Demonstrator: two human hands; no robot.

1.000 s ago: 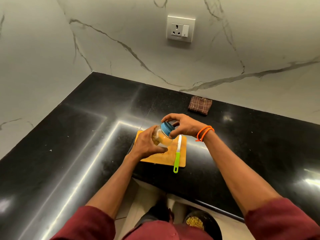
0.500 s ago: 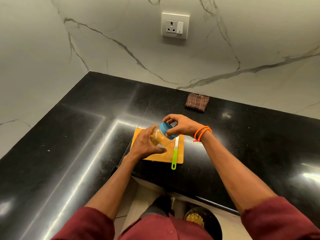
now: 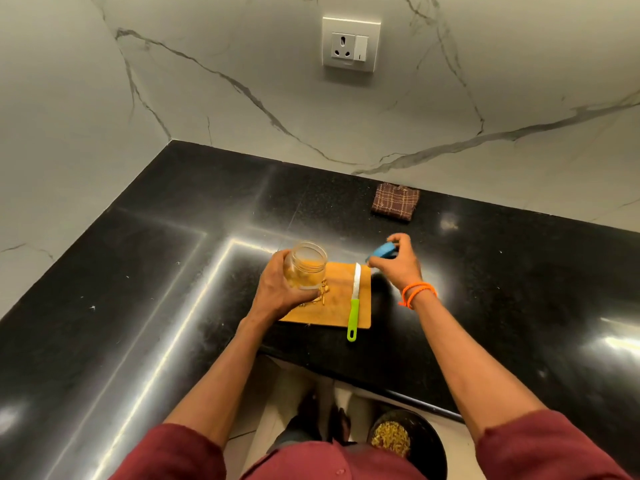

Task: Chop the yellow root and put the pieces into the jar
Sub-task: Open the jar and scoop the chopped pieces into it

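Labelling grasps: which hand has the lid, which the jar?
The right hand, the one with the orange wristband, pinches the blue lid. The left hand grips the open jar over the cutting board.

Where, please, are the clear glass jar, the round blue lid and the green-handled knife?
clear glass jar [image 3: 306, 266]: head view, its glass side wall.
round blue lid [image 3: 381, 252]: head view, its blue rim.
green-handled knife [image 3: 353, 313]: head view, its green handle.
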